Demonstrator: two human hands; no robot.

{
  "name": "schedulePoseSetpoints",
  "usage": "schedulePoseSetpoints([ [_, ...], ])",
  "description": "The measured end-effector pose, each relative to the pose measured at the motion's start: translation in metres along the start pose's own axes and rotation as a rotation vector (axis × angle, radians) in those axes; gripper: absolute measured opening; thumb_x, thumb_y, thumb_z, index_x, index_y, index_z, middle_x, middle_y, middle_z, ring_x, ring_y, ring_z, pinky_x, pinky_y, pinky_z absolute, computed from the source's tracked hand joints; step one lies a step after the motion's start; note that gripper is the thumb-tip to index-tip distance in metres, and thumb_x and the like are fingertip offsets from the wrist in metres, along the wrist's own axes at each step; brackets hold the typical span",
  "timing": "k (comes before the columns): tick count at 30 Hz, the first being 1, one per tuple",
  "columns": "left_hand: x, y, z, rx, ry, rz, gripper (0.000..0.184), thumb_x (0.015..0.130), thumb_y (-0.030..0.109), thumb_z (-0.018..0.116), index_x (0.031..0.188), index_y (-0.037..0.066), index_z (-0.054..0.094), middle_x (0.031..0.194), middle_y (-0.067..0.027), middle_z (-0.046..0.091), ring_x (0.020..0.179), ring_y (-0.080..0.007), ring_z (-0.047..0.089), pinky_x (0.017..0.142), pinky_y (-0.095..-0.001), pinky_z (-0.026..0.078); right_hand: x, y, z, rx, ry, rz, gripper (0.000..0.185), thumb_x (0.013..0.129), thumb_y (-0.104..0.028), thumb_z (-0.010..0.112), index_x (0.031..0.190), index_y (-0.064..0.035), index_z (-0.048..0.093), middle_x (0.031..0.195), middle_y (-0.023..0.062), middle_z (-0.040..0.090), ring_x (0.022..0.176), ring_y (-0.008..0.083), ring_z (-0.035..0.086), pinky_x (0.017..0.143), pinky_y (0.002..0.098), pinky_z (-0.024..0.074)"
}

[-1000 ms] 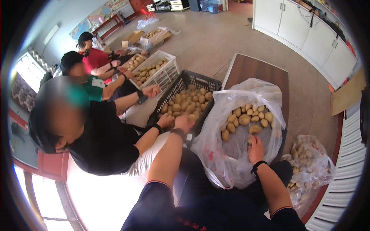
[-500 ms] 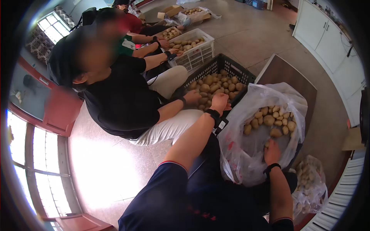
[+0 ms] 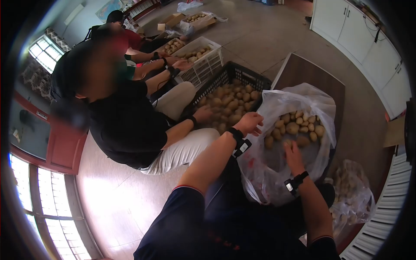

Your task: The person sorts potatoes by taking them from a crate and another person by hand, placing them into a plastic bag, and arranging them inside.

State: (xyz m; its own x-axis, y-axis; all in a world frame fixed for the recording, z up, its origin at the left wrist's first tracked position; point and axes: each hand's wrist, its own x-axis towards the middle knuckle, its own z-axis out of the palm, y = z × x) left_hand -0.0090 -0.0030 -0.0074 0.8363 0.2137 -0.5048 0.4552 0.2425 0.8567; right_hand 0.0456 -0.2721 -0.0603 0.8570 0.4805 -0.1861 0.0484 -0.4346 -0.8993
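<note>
The right hand (image 3: 295, 159) seemed to pinch a small potato (image 3: 287, 142) inside the clear plastic bag (image 3: 260, 184), near the potatoes (image 3: 293, 128) by its far edge, while the left hand (image 3: 249, 123) hung with bent fingers by the bag's left edge, and I could not tell if it held anything. The bag was on a brown board (image 3: 305, 73), beside the near right corner of the black crate (image 3: 256, 81), where more potatoes lay. A soft pinch, with fingers clear of the floppy bag edge, looked best for not dropping or bumping any.
</note>
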Motion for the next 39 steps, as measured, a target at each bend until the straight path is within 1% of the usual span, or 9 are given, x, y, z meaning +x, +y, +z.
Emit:
schedulePoseSetpoints([
  [2,-0.004,-0.001,0.006,0.038,-0.04,-0.009,0.04,0.093,0.029,0.059,0.119,-0.001,0.054,0.104,-0.013,0.063,0.071,-0.0249,0.068,0.059,-0.0361,0.057,-0.004,-0.018,0.002,0.294,-0.168,0.062,0.04,0.099,-0.037,0.054,0.119,-0.0028,0.054,0.086,0.0061,0.056,0.064,0.013,0.054,0.058,0.0289,0.0464],
  [5,-0.009,-0.003,0.01,0.1,-0.131,-0.024,0.043,0.093,0.033,0.058,0.121,0.0,0.054,0.105,-0.0133,0.063,0.071,-0.0249,0.068,0.059,-0.0354,0.057,-0.011,-0.045,0.008,0.397,-0.221,0.082,0.039,0.1,-0.038,0.052,0.115,-0.0027,0.056,0.081,0.0022,0.054,0.059,0.0092,0.05,0.052,0.025,0.0419],
  [16,-0.017,-0.004,0.02,-0.052,-0.41,-0.128,0.042,0.097,0.034,0.056,0.122,0.001,0.054,0.114,-0.0151,0.059,0.077,-0.0273,0.068,0.061,-0.0386,0.058,-0.005,-0.074,0.032,0.441,-0.271,-0.035,0.032,0.101,-0.031,0.051,0.115,-0.0021,0.057,0.075,0.0003,0.055,0.057,0.0083,0.048,0.052,0.0238,0.0392],
  [20,-0.002,-0.023,0.007,0.037,-0.483,0.175,0.035,0.096,0.031,0.058,0.116,0.002,0.059,0.111,-0.0118,0.06,0.082,-0.0259,0.067,0.066,-0.0394,0.057,0.002,-0.066,0.036,0.379,-0.25,-0.087,0.028,0.099,-0.021,0.054,0.118,-0.0007,0.056,0.076,0.0008,0.057,0.06,0.0082,0.051,0.054,0.0243,0.0415],
  [24,-0.002,-0.015,0.004,-0.072,-0.362,-0.023,0.034,0.093,0.033,0.063,0.115,0.008,0.061,0.102,-0.0067,0.063,0.076,-0.0185,0.063,0.062,-0.0336,0.054,0.012,-0.029,0.043,0.304,-0.148,-0.174,0.03,0.096,-0.016,0.058,0.121,0.0006,0.056,0.08,0.0053,0.062,0.067,0.014,0.058,0.06,0.0281,0.0467],
  [27,-0.005,-0.007,0.002,-0.117,-0.257,0.054,0.028,0.093,0.028,0.061,0.112,0.008,0.062,0.095,-0.0057,0.063,0.071,-0.0184,0.064,0.059,-0.031,0.052,-0.002,-0.011,0.035,0.067,-0.083,-0.193,0.034,0.092,-0.017,0.063,0.121,-0.0006,0.056,0.087,0.011,0.067,0.077,0.0249,0.064,0.071,0.035,0.05],
  [30,0.008,-0.026,-0.016,0.349,-0.184,0.611,0.024,0.094,0.027,0.059,0.109,0.009,0.061,0.092,-0.0049,0.061,0.07,-0.0184,0.061,0.057,-0.0296,0.05,-0.014,0.008,0.02,-0.164,-0.04,-0.225,0.037,0.089,-0.015,0.063,0.123,-0.0022,0.055,0.092,0.0115,0.065,0.079,0.0236,0.062,0.07,0.0346,0.0491],
  [32,0.001,-0.007,-0.013,-0.202,-0.095,0.097,0.023,0.095,0.029,0.058,0.109,0.01,0.059,0.09,-0.0045,0.06,0.069,-0.0178,0.059,0.055,-0.0296,0.047,-0.018,0.021,0.013,-0.257,0.048,-0.201,0.038,0.085,-0.018,0.065,0.119,-0.0048,0.058,0.106,0.0158,0.065,0.101,0.0344,0.06,0.087,0.0442,0.0475],
  [39,0.006,-0.01,-0.028,-0.279,0.018,0.046,0.025,0.099,0.031,0.052,0.106,0.008,0.057,0.086,-0.0053,0.058,0.064,-0.019,0.059,0.053,-0.0309,0.047,-0.031,0.047,-0.02,-0.568,0.246,-0.198,0.04,0.08,-0.012,0.065,0.119,-0.0078,0.059,0.122,0.0141,0.057,0.12,0.0362,0.048,0.1,0.046,0.04],
])
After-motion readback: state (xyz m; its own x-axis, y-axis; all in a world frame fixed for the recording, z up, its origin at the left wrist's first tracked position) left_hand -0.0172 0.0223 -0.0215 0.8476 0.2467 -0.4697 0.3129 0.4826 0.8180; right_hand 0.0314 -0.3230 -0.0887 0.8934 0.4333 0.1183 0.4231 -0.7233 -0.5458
